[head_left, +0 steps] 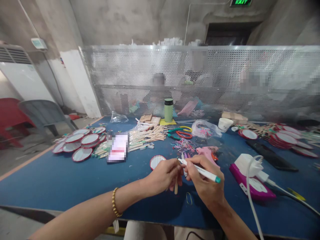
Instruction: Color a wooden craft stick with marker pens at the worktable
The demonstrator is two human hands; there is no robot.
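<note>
My left hand (163, 175) is closed around a thin wooden stick (176, 187) that points down toward the blue table (62, 181). My right hand (203, 180) grips a white marker with a teal end (200, 170), its tip meeting the top of the stick by my left fingers. A gold bead bracelet (114, 203) circles my left wrist. A small round red-rimmed white disc (156, 161) lies just beyond my left hand. A pink glue gun (208, 152) rests behind my right hand.
Stacks of red-rimmed discs (80, 143) lie at the left and also far right (282, 136). Wooden sticks (147, 135), scissors (181, 132), a green bottle (168, 110), a white cup (225, 124), a charger (247, 165) on a pink power bank, and a perforated metal screen (200, 76) with people behind.
</note>
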